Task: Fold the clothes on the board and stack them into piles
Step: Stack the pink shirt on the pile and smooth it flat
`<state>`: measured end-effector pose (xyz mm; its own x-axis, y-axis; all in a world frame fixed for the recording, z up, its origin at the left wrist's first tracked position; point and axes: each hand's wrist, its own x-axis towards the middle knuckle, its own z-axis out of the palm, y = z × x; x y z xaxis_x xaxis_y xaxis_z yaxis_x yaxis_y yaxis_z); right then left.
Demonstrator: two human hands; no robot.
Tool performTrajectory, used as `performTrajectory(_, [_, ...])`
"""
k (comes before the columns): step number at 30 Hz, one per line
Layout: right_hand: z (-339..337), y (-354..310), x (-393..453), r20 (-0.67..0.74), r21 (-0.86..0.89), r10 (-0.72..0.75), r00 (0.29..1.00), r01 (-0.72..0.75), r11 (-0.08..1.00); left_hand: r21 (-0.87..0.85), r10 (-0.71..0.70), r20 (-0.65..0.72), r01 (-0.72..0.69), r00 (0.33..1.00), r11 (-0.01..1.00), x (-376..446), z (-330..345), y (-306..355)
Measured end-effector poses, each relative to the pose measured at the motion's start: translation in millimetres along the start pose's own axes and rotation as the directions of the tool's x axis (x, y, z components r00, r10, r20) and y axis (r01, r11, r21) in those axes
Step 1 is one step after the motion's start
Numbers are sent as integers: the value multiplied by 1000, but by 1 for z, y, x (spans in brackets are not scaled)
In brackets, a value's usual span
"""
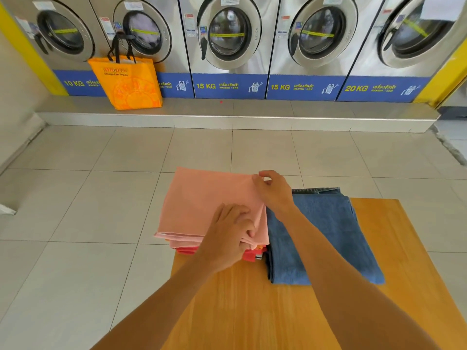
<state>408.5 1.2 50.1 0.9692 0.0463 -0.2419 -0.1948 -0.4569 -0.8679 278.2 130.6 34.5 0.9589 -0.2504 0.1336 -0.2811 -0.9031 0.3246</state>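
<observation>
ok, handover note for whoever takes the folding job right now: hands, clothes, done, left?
Left hand: pinching the near right corner of the pink cloth.
Right hand: pinching the far right corner of the same cloth.
Pink cloth lies folded on top of a pile with red garments under it, at the board's far left corner, overhanging the edge.
Folded jeans lie beside that pile on the right.
Done: two piles formed, pink piece placed.
Left: square up the pink piece and let go. No unfolded clothes in view, so this may be the last item.
</observation>
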Motion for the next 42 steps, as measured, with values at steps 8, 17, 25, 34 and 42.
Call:
performTrajectory(8, [-2, 6, 46, 16, 167, 126, 992, -127, 978, 50, 64, -116, -59, 991, 997, 7, -6, 3])
performTrajectory(17, [2, 3, 30, -86, -79, -46, 995, 39, 996, 31, 20, -11, -19, 1000, 999, 5, 2, 12])
performTrajectory(25, [47, -5, -30, 44, -593, -538, 842, 455, 664, -4, -429, -200, 437, 881, 899, 17, -42, -62])
performTrajectory(34, [57, 31, -21, 158, -752, -143, 977, 212, 624, 122, -601, 94, 590, 794, 798, -1, -1, -125])
performTrajectory(42, [87, 0, -58, 191, -652, -240, 952, 306, 693, 126, -391, -41, 393, 920, 911, 26, 8, -101])
